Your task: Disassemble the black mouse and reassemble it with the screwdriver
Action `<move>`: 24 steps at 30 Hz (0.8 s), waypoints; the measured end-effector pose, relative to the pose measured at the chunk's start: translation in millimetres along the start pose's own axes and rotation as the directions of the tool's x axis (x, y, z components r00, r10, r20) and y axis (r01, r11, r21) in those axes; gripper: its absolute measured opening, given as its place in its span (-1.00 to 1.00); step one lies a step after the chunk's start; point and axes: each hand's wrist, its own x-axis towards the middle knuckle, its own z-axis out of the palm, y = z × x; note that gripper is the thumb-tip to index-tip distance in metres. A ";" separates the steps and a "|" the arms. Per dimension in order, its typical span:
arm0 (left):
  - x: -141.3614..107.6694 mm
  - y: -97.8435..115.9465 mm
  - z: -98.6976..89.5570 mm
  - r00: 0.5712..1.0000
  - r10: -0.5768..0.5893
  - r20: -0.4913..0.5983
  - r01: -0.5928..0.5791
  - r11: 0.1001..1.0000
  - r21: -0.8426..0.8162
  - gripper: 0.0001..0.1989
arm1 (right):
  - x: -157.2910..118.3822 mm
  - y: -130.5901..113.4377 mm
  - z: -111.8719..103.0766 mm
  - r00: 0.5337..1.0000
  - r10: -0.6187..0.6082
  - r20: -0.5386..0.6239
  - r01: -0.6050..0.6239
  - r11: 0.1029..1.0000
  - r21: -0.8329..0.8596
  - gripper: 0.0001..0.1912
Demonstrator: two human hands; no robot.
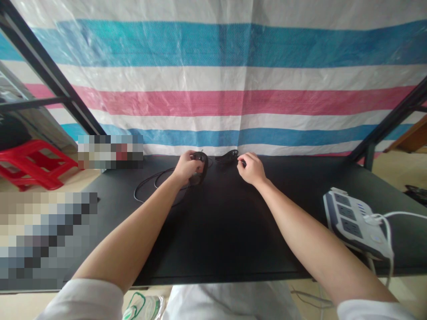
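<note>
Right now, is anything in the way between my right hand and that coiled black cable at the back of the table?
Nothing visible stands between them: the coiled black cable lies just left of your right hand. Whether they touch, I can't tell.

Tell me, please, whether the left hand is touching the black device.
Touching: the head view shows the left hand gripping the black device, with no gap where they meet.

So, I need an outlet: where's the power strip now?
In the head view, the power strip lies on the black table at right, beside the person's right forearm.
</note>
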 end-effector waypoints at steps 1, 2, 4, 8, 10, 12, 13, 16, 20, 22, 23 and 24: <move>-1.0 0.4 -1.0 0.999 0.035 0.025 -0.037 0.994 0.107 -0.66 | 0.1 -2.4 0.0 1.000 -0.016 0.010 0.016 1.000 -0.001 -0.86; -2.0 0.6 -2.2 0.995 0.081 0.053 -0.091 0.969 0.228 -0.66 | 0.2 -4.6 0.0 0.999 -0.033 0.019 0.033 0.999 -0.001 -0.86; -3.9 0.1 -4.7 0.973 0.202 0.115 -0.233 0.862 0.451 -0.65 | 0.7 -8.5 0.0 0.997 -0.069 0.032 0.069 0.998 -0.002 -0.85; -6.4 -3.3 -8.3 0.906 0.312 0.286 -0.422 0.611 0.670 -0.59 | 1.8 -15.4 -0.2 0.988 -0.133 0.078 0.133 0.991 0.008 -0.80; -7.9 -4.3 -8.7 0.877 0.307 0.369 -0.478 0.497 0.724 -0.55 | 2.1 -19.6 -0.7 0.980 -0.157 0.120 0.156 0.988 0.014 -0.76; -10.4 -3.4 -8.1 0.863 0.281 0.421 -0.503 0.383 0.775 -0.52 | 2.2 -24.5 -1.1 0.968 -0.184 0.169 0.183 0.983 0.022 -0.72; -12.1 -2.2 -7.4 0.860 0.262 0.438 -0.506 0.329 0.797 -0.51 | 2.3 -27.0 -1.2 0.961 -0.200 0.194 0.198 0.980 0.028 -0.70; -18.1 3.3 -4.9 0.841 0.224 0.492 -0.534 0.206 0.820 -0.50 | 2.6 -34.1 -1.0 0.935 -0.243 0.259 0.239 0.970 0.049 -0.67; -23.9 8.3 -2.2 0.789 0.260 0.557 -0.605 0.167 0.778 -0.51 | 3.0 -39.7 -0.2 0.917 -0.266 0.299 0.252 0.964 0.087 -0.69; -24.3 7.8 -1.5 0.762 0.293 0.578 -0.636 0.166 0.753 -0.50 | 3.2 -41.0 0.0 0.921 -0.262 0.288 0.247 0.965 0.091 -0.72; -24.0 6.9 -1.4 0.747 0.311 0.587 -0.652 0.166 0.740 -0.49 | 3.2 -41.4 0.0 0.925 -0.259 0.280 0.245 0.966 0.084 -0.73; -23.5 5.6 -1.4 0.732 0.331 0.596 -0.667 0.168 0.726 -0.48 | 3.2 -41.7 -0.1 0.927 -0.256 0.273 0.244 0.967 0.075 -0.74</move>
